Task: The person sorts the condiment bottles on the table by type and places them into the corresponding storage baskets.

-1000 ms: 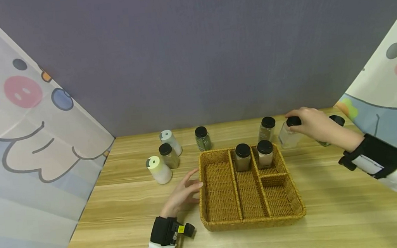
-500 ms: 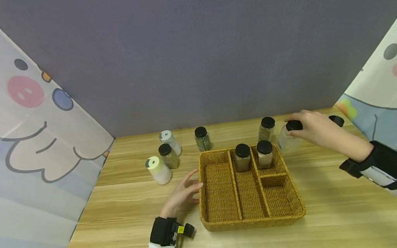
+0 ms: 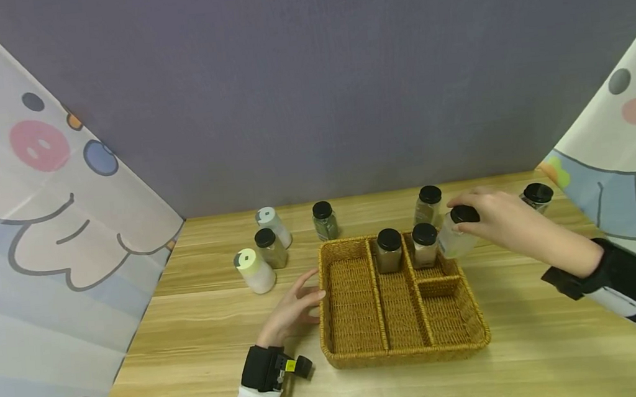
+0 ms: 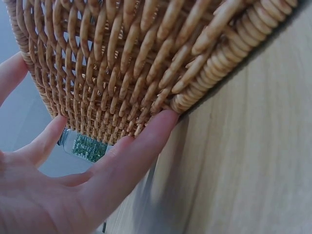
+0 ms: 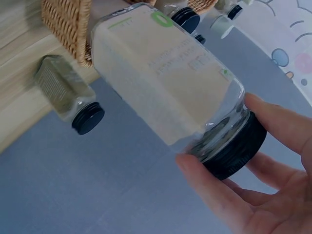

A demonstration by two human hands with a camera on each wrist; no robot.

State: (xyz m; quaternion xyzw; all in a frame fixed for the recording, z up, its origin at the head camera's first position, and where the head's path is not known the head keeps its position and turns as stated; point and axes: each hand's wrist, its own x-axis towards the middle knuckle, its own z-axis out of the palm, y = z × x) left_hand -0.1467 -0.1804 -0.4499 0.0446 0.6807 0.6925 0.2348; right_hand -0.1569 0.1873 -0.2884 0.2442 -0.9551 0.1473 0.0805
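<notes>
Wood table (image 3: 205, 332), grey wall behind, cartoon curtains either side. Your basket (image 3: 358, 351) sits mid-table with three compartments plus a small one at front right.

Progress, as I read it: two black-capped jars already stand in the basket's far end, jar A (image 3: 389, 250) in the middle lane and jar B (image 3: 425, 244) in the right-rear cell. Left lane and the small front-right cell hold nothing. You're on the third: your right hand (image 3: 499, 218) pinches the white jar (image 3: 455, 232) by its cap, fingers curled round the lid, jar tilted and off the table, right at the basket's far right corner, next to jar B. Not set down yet.

Out on the table: green jar (image 3: 324, 220) and tan jar (image 3: 428, 205) behind the basket, one at far right (image 3: 536, 196), and three on the left, white-lid jar (image 3: 272, 226), dark-lid jar (image 3: 269, 248) and pale bottle (image 3: 254, 271). So roughly a quarter done by my count.

Your left hand (image 3: 293, 309) lies flat, fingers straight, holding nothing.

View differences: left wrist cam confirms fingertips (image 4: 161, 122) actually touch the basket's weave; head view alone leaves that unclear. Right wrist cam shows the jar's printed label and pale powder fill, and thumb and fingers on the cap. Only the head view shows compartment layout and jar count.
</notes>
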